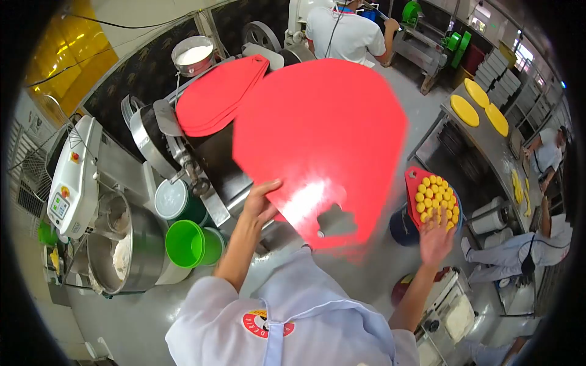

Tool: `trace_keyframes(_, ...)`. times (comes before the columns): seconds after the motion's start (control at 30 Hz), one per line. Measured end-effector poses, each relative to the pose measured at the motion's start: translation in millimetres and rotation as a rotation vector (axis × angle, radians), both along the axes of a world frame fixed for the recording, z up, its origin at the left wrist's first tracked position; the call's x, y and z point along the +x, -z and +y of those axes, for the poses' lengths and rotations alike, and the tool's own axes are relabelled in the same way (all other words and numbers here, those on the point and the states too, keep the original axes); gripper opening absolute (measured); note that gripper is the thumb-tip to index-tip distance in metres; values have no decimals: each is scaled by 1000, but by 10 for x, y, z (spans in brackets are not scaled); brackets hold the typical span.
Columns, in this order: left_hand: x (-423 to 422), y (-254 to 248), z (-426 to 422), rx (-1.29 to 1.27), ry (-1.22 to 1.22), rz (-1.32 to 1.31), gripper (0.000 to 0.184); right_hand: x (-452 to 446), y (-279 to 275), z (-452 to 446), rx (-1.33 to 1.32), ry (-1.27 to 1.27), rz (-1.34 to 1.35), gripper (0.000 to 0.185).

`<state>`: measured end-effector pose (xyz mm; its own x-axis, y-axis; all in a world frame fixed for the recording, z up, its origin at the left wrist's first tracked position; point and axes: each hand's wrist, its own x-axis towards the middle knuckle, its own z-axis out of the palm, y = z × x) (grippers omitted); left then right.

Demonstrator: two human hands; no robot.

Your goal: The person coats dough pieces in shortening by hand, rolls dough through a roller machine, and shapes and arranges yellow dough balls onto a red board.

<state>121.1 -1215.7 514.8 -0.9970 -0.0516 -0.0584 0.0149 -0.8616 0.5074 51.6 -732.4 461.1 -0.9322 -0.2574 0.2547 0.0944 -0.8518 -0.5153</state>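
One glossy, red, many-sided sheet: left hand grasps it. Small, round, yellow pieces: right hand spreads loosely at their edge, contact unclear.

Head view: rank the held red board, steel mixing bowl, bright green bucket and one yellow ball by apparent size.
1. Red board
2. Steel mixing bowl
3. Bright green bucket
4. Yellow ball
Nearness likely enlarges the first.

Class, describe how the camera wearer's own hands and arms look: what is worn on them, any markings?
The left hand and right hand wear no gloves, and no watch or bracelet shows. The forearms are uncovered below short, plain white fabric sleeves; no markings or cables show on them.
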Motion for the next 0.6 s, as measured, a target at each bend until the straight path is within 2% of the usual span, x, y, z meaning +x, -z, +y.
trace_keyframes(0.13, -776, 222, -388, -43, -537, 58, 45, -163, 926, 12, 225, 69, -372, 67)
trace_keyframes(0.27, -2169, 352, -1177, 1, -921, 122, 44, -25, 1382, 255, 408, 214, -673, 57)
trace_keyframes(0.33, -2822, 390, -1663, 55, -1065, 84, 41, 136, 1548, 423, 418, 288, -726, 55)
trace_keyframes(0.4, -3314, 178, -1889, 120, -1212, 90, 38, 305, 1660, 554, 376, 348, -745, 53)
trace_keyframes(0.47, -3950, 449, -2398, 158, -1253, 149, 41, 486, 1701, 670, 371, 429, -816, 52)
trace_keyframes(0.57, -4491, 285, -2555, 219, -1384, -89, 43, 722, 1835, 829, 350, 514, -895, 49)
trace_keyframes(0.6, -4632, 327, -2640, 192, -1346, -106, 41, 777, 1902, 893, 366, 533, -911, 49)
